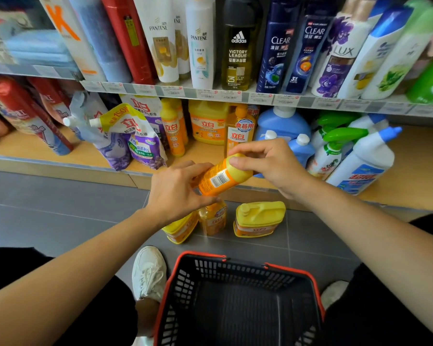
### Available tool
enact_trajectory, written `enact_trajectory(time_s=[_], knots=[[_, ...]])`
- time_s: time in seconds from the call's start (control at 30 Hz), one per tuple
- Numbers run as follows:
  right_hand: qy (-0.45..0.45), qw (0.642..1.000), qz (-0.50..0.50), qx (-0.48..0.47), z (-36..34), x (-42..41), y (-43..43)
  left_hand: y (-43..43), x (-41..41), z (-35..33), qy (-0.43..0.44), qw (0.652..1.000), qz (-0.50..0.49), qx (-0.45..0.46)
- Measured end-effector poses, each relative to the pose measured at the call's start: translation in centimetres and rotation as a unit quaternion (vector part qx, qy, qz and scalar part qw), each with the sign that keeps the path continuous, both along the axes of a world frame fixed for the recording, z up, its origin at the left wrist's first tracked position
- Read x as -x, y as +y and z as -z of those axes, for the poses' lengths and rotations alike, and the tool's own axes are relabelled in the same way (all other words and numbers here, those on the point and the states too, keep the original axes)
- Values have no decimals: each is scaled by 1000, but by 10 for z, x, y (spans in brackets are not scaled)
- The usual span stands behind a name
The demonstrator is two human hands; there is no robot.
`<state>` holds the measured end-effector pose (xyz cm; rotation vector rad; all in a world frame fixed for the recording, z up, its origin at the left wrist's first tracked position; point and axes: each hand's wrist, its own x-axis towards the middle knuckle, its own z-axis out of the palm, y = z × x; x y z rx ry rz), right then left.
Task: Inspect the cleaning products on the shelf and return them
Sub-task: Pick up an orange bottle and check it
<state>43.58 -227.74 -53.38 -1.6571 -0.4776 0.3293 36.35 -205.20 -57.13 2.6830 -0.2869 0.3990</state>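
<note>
Basket below; left hand and right hand both grip the orange bottle: turn slowly, then stand it upright near the shelf front edge.

We see an orange bottle with a yellow cap, tilted, barcode label up, held in front of the lower shelf between our left hand and right hand; below it on the floor sit a yellow jug, an amber bottle and a second yellow jug

Forearms bare; black garment over both knees; white lace-up sneakers, slightly scuffed.
</note>
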Motion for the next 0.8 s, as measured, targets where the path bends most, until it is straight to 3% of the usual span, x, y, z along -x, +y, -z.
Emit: enact_trajectory(time_s=[0.17, 0.33, 0.53, 0.67, 0.8], knots=[[4, 1000, -24, -9, 5, -3, -3, 2, -2, 0, 40, 998, 6, 52], [33, 996, -57, -67, 2, -1, -2, 2, -3, 1, 104, 976, 24, 187], [-138, 988, -69, 30, -3, 10, 1, 5, -5, 3, 129, 948, 40, 287], [-309, 948, -33, 66, -5, 13, 0, 3, -5, 4, 145, 935, 55, 319], [-350, 936, -10, 43, -4, 14, 1, 1, -5, 3, 155, 921, 60, 353]])
